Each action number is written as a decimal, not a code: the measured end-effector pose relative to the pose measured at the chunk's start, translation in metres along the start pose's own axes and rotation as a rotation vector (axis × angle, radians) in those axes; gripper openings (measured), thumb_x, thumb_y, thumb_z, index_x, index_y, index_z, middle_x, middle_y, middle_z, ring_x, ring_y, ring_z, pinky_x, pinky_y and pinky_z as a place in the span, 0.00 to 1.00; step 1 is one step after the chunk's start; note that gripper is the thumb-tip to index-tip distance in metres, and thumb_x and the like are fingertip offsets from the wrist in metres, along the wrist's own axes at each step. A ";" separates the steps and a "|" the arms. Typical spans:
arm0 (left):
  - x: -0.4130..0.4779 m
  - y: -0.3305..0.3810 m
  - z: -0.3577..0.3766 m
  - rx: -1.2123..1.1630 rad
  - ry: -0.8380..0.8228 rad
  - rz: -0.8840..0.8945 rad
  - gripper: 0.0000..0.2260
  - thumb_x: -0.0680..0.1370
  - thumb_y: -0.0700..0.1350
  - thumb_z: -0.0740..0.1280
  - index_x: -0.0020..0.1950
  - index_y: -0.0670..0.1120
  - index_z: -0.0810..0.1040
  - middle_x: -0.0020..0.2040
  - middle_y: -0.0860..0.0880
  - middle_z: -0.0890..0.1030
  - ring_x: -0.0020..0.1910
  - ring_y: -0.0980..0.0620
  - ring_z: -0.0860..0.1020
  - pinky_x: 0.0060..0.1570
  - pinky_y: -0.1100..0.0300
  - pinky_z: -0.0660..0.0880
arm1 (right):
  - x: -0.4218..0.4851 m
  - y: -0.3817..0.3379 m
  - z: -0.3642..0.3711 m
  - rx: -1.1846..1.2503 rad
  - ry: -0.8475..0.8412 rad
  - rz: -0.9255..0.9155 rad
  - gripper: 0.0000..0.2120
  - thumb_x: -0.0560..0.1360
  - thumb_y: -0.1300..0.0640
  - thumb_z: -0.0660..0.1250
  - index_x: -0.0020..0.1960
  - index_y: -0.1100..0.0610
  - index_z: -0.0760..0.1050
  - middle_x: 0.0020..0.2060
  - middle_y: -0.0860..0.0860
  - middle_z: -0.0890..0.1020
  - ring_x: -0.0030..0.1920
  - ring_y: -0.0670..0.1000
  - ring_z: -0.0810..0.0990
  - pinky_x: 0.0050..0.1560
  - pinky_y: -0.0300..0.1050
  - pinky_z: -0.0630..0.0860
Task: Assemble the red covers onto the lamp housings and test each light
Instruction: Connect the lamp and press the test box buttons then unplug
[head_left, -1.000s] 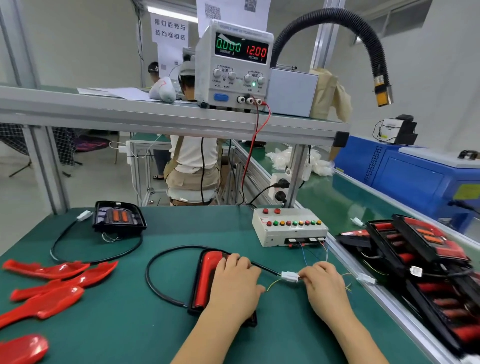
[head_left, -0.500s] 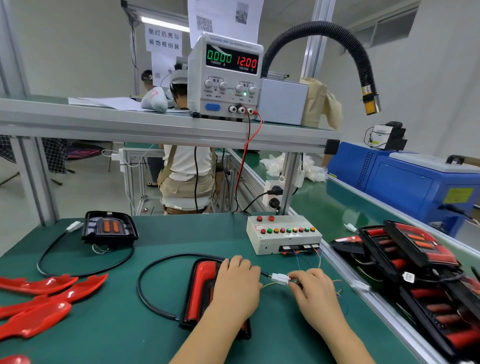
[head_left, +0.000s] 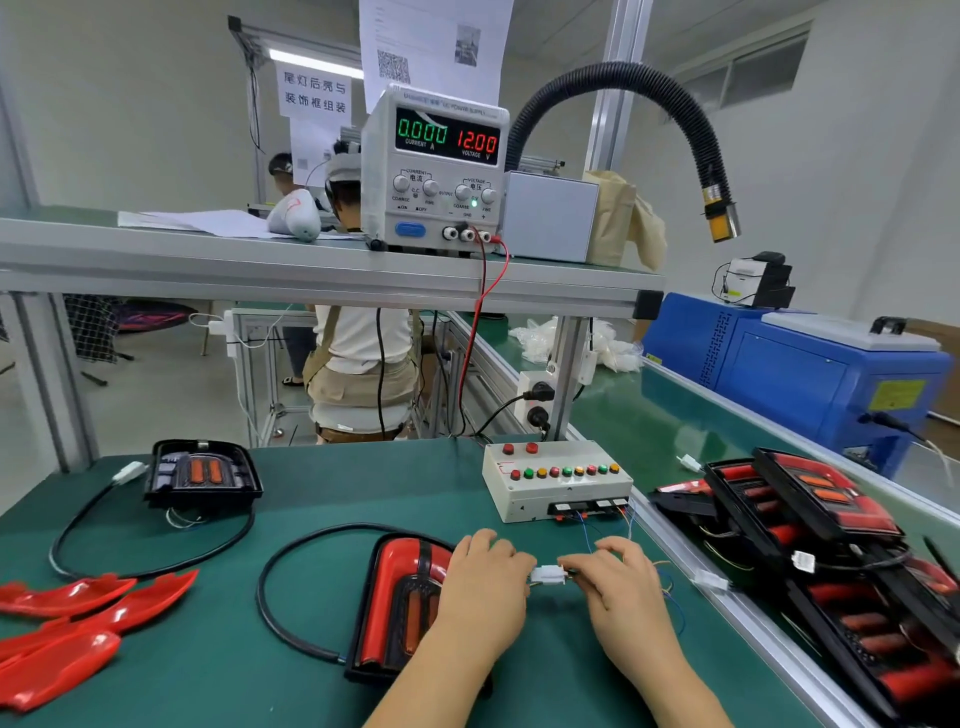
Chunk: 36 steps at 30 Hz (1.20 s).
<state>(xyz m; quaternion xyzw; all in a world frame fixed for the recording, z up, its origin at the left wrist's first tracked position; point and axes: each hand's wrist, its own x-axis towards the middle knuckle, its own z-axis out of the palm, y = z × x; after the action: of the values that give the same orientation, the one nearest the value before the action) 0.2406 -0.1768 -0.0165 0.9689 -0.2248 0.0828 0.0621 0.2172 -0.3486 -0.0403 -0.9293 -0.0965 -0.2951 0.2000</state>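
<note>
White power supply (head_left: 434, 208): 0.000, 12.00

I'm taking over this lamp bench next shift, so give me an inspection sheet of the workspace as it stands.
Surface: green mat, no spills seen.
Job's things: covered lamp under the left hand; open housing far left; loose red covers at the left edge; stacked lamps on the right.
Clutter: papers and a brown bag on the upper shelf.
Grippers: left hand rests on the covered lamp, fingertips at the white connector, grip hidden; right hand pinches that connector.
Cables: black cable loops from the covered lamp; red lead drops from the power supply.
Surroundings: power supply reads 0.000 A, 12.00 V; test box behind the hands; seated person beyond the bench.
</note>
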 end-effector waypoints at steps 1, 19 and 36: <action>0.001 0.000 0.000 -0.009 0.010 0.014 0.17 0.81 0.47 0.58 0.70 0.49 0.70 0.68 0.48 0.72 0.72 0.47 0.59 0.72 0.53 0.54 | 0.000 -0.002 -0.002 0.002 0.010 -0.014 0.13 0.66 0.69 0.77 0.45 0.53 0.84 0.36 0.41 0.82 0.49 0.59 0.80 0.48 0.51 0.68; 0.003 0.003 -0.004 0.004 0.056 0.022 0.13 0.81 0.51 0.58 0.61 0.47 0.74 0.58 0.48 0.77 0.62 0.47 0.66 0.67 0.54 0.58 | 0.001 -0.004 -0.001 0.045 -0.082 -0.024 0.03 0.75 0.58 0.70 0.46 0.53 0.82 0.40 0.46 0.79 0.54 0.49 0.73 0.55 0.44 0.62; -0.002 0.002 0.002 0.131 -0.003 0.012 0.11 0.81 0.45 0.57 0.60 0.47 0.74 0.57 0.47 0.78 0.63 0.45 0.65 0.71 0.50 0.55 | 0.003 0.001 0.006 0.141 -0.199 -0.054 0.04 0.75 0.54 0.70 0.45 0.51 0.83 0.33 0.31 0.67 0.49 0.44 0.68 0.53 0.42 0.61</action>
<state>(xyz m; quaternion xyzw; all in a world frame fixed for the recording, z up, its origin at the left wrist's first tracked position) 0.2388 -0.1780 -0.0185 0.9697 -0.2247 0.0963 -0.0023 0.2222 -0.3465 -0.0432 -0.9348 -0.1614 -0.1991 0.2460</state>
